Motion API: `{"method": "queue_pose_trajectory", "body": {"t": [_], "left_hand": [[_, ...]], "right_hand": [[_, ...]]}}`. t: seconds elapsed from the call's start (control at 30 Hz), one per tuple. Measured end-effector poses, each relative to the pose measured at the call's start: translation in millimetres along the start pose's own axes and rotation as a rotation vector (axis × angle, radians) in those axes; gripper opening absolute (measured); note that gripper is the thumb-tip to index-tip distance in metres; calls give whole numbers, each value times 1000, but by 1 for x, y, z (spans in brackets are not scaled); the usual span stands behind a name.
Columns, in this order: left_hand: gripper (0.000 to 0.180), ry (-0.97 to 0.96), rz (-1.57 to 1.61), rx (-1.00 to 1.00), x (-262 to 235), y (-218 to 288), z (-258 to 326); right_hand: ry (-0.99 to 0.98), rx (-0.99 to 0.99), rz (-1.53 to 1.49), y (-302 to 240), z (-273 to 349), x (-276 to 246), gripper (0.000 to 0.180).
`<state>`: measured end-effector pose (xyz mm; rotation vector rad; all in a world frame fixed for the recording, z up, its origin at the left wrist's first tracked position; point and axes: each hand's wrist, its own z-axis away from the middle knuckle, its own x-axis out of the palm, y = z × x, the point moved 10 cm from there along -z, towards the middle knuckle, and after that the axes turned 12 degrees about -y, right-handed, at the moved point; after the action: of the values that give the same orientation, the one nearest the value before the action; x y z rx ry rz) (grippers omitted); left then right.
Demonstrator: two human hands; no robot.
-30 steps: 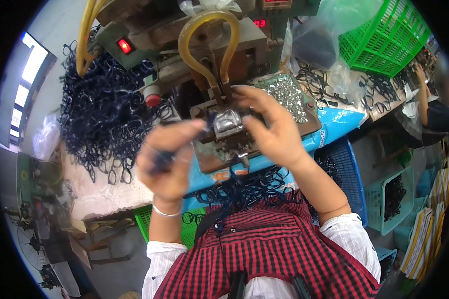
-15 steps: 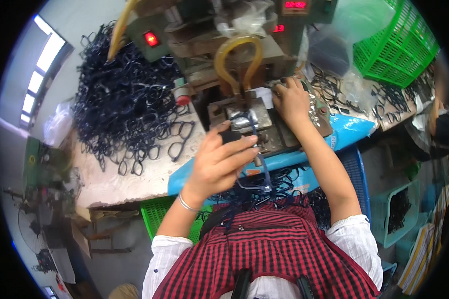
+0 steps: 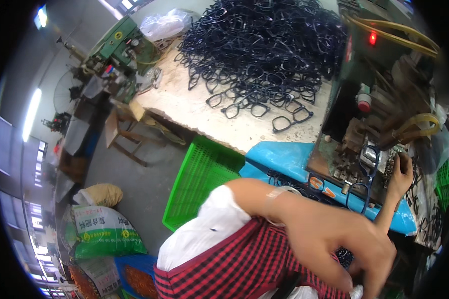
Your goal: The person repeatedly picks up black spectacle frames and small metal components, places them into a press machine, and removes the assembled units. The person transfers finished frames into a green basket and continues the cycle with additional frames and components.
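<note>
A dark blue eyeglass frame (image 3: 368, 173) hangs on the metal fixture of a bench machine (image 3: 354, 137), its lower rim sticking out over the front edge. To the right of the fixture, my right hand (image 3: 403, 174) is beside small shiny metal bits, fingers bent and drawn together; whatever they hold is hidden. My left hand (image 3: 341, 241) is raised close to the camera, above my checked apron (image 3: 229, 254). Its fingers point down and are smeared by motion, so their grip is unclear. A yellowish hose (image 3: 419, 127) loops over the fixture.
A large heap of dark eyeglass frames (image 3: 264, 47) covers the worktable (image 3: 184, 104). Blue plastic sheeting (image 3: 279, 157) drapes the near edge, beside a green crate (image 3: 199, 174). On the floor at left are a wooden stool (image 3: 127, 134) and a filled sack (image 3: 107, 229).
The view has swung left. My left hand has left the eyeglass frame at the fixture and come back toward my body. My right hand stays at the machine's right side.
</note>
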<state>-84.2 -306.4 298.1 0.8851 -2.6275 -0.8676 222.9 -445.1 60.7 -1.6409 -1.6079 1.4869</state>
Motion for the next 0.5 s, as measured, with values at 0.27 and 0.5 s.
{"method": "queue_pose_trajectory", "body": {"t": [0.27,0.5], "left_hand": [[27,889,-1994,-1587,-196,134,315],[24,1296,-1964,-1069,-193,89,391]], "right_hand": [[79,-1,262,-26,45,-33,16],[118,-56,187,-77,85,-42,13]]}}
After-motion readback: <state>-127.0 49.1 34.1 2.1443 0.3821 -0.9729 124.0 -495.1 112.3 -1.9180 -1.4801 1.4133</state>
